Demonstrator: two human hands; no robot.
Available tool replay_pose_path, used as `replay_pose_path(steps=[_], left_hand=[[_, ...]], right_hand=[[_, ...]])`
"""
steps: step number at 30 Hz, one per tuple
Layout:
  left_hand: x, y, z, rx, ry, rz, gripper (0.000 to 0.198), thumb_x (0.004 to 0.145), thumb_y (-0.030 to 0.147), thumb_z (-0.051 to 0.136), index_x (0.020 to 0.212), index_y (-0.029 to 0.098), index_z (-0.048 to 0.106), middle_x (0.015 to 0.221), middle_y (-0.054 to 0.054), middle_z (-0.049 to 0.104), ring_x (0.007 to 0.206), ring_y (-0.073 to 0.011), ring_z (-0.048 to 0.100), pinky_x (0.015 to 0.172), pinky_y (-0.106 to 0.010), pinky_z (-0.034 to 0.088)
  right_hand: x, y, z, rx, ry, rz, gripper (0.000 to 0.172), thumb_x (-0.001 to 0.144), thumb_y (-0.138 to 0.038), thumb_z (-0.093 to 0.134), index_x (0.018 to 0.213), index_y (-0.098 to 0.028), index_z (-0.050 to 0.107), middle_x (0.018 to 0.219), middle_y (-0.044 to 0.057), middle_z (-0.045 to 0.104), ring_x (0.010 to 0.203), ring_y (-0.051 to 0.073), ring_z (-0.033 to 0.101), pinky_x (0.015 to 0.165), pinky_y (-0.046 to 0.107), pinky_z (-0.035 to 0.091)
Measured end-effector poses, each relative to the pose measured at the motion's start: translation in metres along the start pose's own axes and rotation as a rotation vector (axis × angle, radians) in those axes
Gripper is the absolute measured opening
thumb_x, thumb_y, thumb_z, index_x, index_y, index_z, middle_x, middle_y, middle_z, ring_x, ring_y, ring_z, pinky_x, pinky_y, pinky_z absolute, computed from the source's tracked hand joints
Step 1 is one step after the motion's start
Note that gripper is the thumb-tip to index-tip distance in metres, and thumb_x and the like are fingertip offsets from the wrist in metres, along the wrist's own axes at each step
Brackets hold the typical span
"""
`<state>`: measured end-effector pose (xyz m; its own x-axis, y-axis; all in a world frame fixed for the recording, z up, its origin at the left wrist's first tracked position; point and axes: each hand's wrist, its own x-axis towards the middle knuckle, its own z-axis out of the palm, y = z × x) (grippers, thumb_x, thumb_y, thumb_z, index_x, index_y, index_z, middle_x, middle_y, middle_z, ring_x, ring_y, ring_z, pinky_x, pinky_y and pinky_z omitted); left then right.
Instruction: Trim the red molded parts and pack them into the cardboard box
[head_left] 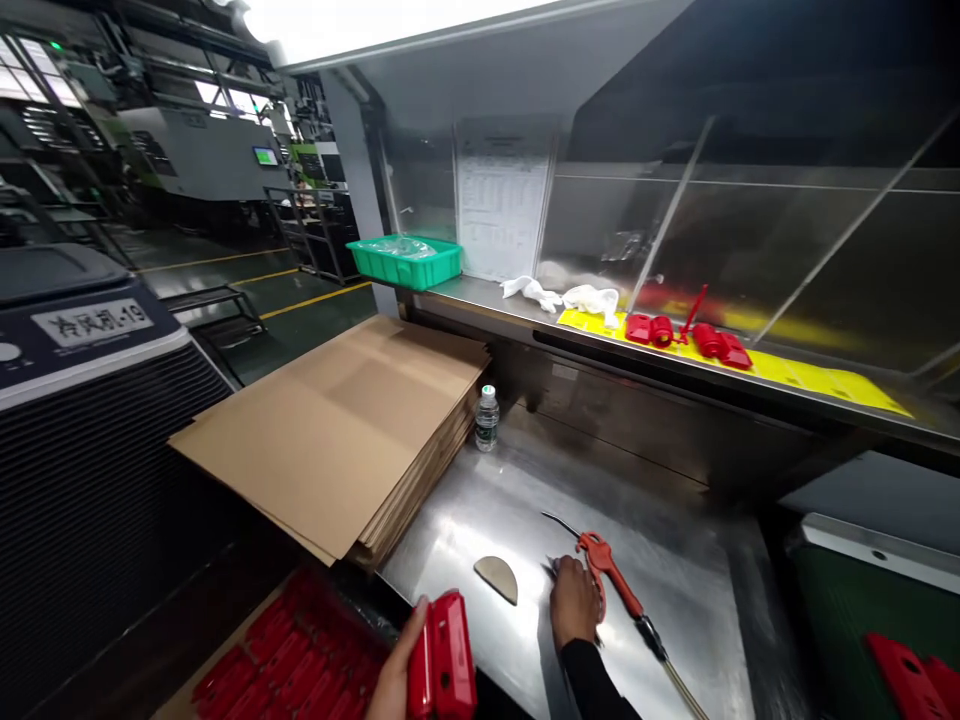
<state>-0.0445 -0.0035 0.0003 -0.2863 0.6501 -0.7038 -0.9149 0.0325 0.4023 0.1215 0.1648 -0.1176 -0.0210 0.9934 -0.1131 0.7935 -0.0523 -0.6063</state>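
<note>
In the head view, my left hand (396, 672) grips a glossy red plastic part (444, 655) with holes in its face, held up near the bottom edge. My right hand (574, 600) is down at the metal tabletop with its fingers closed. A small dark tip pokes out past those fingers, but what it belongs to is hidden. Just right of that hand lies an orange air blow gun (611, 575) with a thin dark nozzle and a hose. A beige half-round piece (497, 578) rests on the metal between my hands.
Stacked cardboard sheets (352, 400) stand left of a water bottle (487, 420). A box of red parts (292, 650) sits lower left. The shelf (480, 294) bears a green bin (409, 265), white cloths (592, 300) and red pieces (712, 342). More red parts (911, 675) lie lower right.
</note>
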Motion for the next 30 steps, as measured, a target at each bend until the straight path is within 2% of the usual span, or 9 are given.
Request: replay_pose_path(steps=[5, 10, 13, 16, 21, 23, 25, 28, 30], left_hand=[[-0.003, -0.001, 0.029, -0.068, -0.002, 0.042, 0.016, 0.087, 0.012, 0.067, 0.096, 0.023, 0.074, 0.094, 0.0, 0.076, 0.079, -0.0123, 0.073, 0.069, -0.017, 0.059], [-0.016, 0.001, 0.062, -0.014, -0.121, -0.057, 0.011, 0.09, 0.024, 0.064, 0.094, 0.021, 0.074, 0.087, -0.003, 0.073, 0.07, -0.0134, 0.07, 0.065, -0.02, 0.058], [-0.032, 0.004, 0.079, 0.164, -0.226, 0.048, 0.021, 0.089, 0.038, 0.066, 0.104, 0.025, 0.072, 0.085, -0.001, 0.073, 0.07, -0.0141, 0.068, 0.062, -0.02, 0.055], [-0.05, 0.012, 0.094, 0.398, -0.524, 0.045, 0.057, 0.085, 0.068, 0.053, 0.122, 0.027, 0.064, 0.059, 0.0, 0.062, 0.048, -0.0156, 0.055, 0.046, -0.024, 0.045], [-0.06, 0.038, 0.115, 0.67, -0.714, 0.017, 0.087, 0.075, 0.088, 0.035, 0.126, 0.022, 0.06, 0.047, 0.0, 0.054, 0.04, -0.0161, 0.048, 0.042, -0.024, 0.033], [-0.056, 0.049, 0.118, 0.691, -0.685, 0.061, 0.087, 0.076, 0.089, 0.03, 0.124, 0.022, 0.058, 0.053, -0.001, 0.059, 0.04, -0.0155, 0.047, 0.041, -0.024, 0.031], [-0.053, 0.054, 0.116, 0.607, -0.584, 0.15, 0.078, 0.08, 0.085, 0.03, 0.118, 0.023, 0.056, 0.06, -0.001, 0.063, 0.042, -0.0153, 0.049, 0.043, -0.024, 0.035], [-0.058, 0.05, 0.107, 0.466, -0.386, 0.325, 0.059, 0.084, 0.074, 0.046, 0.118, 0.027, 0.054, 0.085, -0.002, 0.067, 0.075, -0.0194, 0.064, 0.065, -0.027, 0.051], [-0.066, 0.041, 0.101, 0.423, -0.365, 0.261, 0.054, 0.083, 0.068, 0.056, 0.122, 0.03, 0.055, 0.093, -0.001, 0.066, 0.087, -0.02, 0.063, 0.071, -0.027, 0.051]], right_hand=[[-0.045, -0.012, -0.042, 0.379, -0.163, -0.044, 0.044, 0.1, -0.055, 0.016, 0.087, -0.024, 0.044, 0.068, -0.002, 0.049, 0.06, 0.016, 0.049, 0.062, 0.031, 0.041], [-0.104, -0.06, -0.096, 0.769, -0.333, -0.155, 0.063, 0.085, -0.076, 0.043, 0.119, -0.024, 0.051, 0.069, -0.005, 0.038, 0.059, 0.012, 0.037, 0.055, 0.027, 0.029], [-0.119, -0.093, -0.139, 0.973, -0.434, -0.233, 0.079, 0.071, -0.069, 0.072, 0.131, -0.022, 0.05, 0.069, -0.005, 0.039, 0.062, 0.011, 0.033, 0.057, 0.027, 0.026], [-0.12, -0.117, -0.182, 1.047, -0.561, -0.266, 0.076, 0.066, -0.067, 0.078, 0.124, -0.023, 0.056, 0.068, -0.007, 0.037, 0.059, 0.008, 0.027, 0.054, 0.025, 0.02], [-0.122, -0.136, -0.216, 1.022, -0.892, -0.331, 0.062, 0.066, -0.044, 0.085, 0.12, -0.026, 0.059, 0.093, -0.001, 0.06, 0.077, 0.011, 0.053, 0.07, 0.024, 0.04], [-0.128, -0.138, -0.205, 0.961, -0.792, -0.34, 0.051, 0.069, -0.04, 0.082, 0.113, -0.024, 0.062, 0.093, 0.0, 0.063, 0.077, 0.012, 0.055, 0.07, 0.024, 0.043], [-0.136, -0.139, -0.182, 0.907, -0.493, -0.333, 0.045, 0.071, -0.039, 0.077, 0.11, -0.022, 0.061, 0.084, 0.0, 0.066, 0.067, 0.01, 0.054, 0.062, 0.022, 0.043], [-0.15, -0.146, -0.141, 0.809, -0.035, -0.365, 0.04, 0.081, -0.039, 0.067, 0.116, -0.022, 0.058, 0.089, 0.003, 0.071, 0.061, 0.011, 0.059, 0.056, 0.02, 0.047], [-0.159, -0.152, -0.123, 0.754, 0.075, -0.437, 0.041, 0.086, -0.045, 0.062, 0.12, -0.024, 0.057, 0.1, 0.006, 0.073, 0.066, 0.014, 0.066, 0.056, 0.02, 0.052]])
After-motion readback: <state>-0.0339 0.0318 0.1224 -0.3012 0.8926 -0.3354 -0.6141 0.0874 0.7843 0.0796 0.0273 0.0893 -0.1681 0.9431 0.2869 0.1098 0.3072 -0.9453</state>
